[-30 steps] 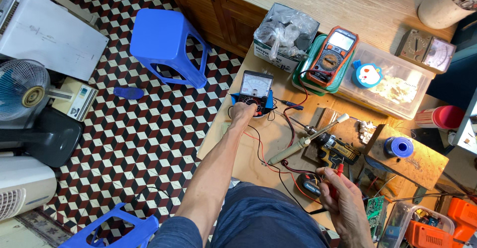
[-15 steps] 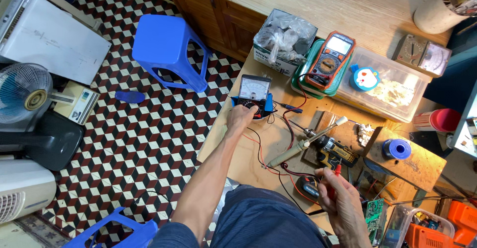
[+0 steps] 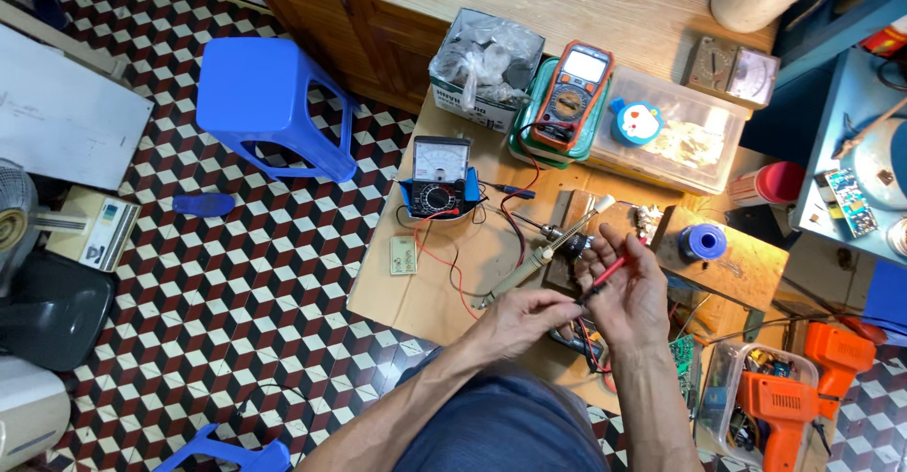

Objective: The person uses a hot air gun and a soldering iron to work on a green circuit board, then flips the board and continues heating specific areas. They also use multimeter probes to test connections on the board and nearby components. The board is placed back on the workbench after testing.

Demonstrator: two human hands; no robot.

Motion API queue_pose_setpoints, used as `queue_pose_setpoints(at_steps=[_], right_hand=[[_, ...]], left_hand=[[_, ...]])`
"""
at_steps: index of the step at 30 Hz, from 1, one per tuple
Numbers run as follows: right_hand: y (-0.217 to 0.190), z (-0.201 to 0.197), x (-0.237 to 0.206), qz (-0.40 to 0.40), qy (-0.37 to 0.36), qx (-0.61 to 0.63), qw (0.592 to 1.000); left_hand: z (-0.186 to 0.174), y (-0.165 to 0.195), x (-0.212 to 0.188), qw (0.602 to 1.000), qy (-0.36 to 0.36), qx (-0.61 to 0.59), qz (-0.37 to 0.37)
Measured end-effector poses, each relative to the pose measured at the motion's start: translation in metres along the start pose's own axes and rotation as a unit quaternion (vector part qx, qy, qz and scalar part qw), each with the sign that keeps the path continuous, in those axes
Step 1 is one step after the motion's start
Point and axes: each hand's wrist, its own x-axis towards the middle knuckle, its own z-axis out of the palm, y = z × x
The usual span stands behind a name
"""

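Probes met between both hands near the board's near edge: right hand [image 3: 631, 294] pinched the red probe [image 3: 609, 272], light, stiff, best gripped mid-barrel; left hand [image 3: 525, 319] pinched the black probe [image 3: 565, 307].

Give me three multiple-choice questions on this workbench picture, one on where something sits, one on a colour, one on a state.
1. Where does the analog multimeter lie?
A. on the cardboard sheet
B. on the blue stool
C. in the clear lidded box

2. What colour is the probe in the right hand?
A. black
B. red
C. yellow

3. What is the left hand doing?
A. resting on the analog multimeter
B. lying flat on the floor
C. meeting the right hand, apart from the meter

Answers:
1 A: the meter lies flat on the brown sheet, wires trailing from it.
2 B: the red probe sticks out between its fingers.
3 C: both hands are together, below the soldering iron.
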Motion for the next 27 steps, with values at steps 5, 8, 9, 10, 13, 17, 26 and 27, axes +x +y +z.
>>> queue_pose_setpoints(at_steps=[5,8,9,10,13,17,26,27], right_hand=[[-0.002,-0.017,-0.013,0.000,0.050,0.060,0.997],[0.005,-0.021,-0.028,-0.055,-0.009,-0.150,0.987],[0.013,-0.020,-0.032,-0.046,-0.007,-0.198,0.979],[0.023,-0.018,-0.036,-0.038,-0.004,-0.244,0.969],[0.032,-0.013,-0.039,-0.073,0.005,-0.306,0.949],[0.022,-0.012,-0.037,-0.154,0.050,-0.358,0.919],[0.067,-0.002,-0.065,-0.164,-0.050,-0.579,0.797],[0.068,-0.001,-0.067,-0.179,-0.054,-0.596,0.781]], left_hand=[[-0.005,-0.002,0.004,0.992,0.099,0.063,0.047],[-0.005,0.002,0.005,0.969,0.165,0.181,0.013],[-0.005,0.002,0.005,0.958,0.179,0.225,-0.010],[-0.004,0.000,0.004,0.958,0.171,0.232,0.003],[-0.005,-0.014,0.009,0.971,0.147,0.184,0.031],[-0.027,-0.041,0.035,0.952,0.151,-0.261,-0.060],[-0.031,-0.039,0.027,0.835,0.097,-0.538,-0.057],[-0.028,-0.034,0.026,0.834,0.091,-0.541,-0.052]])
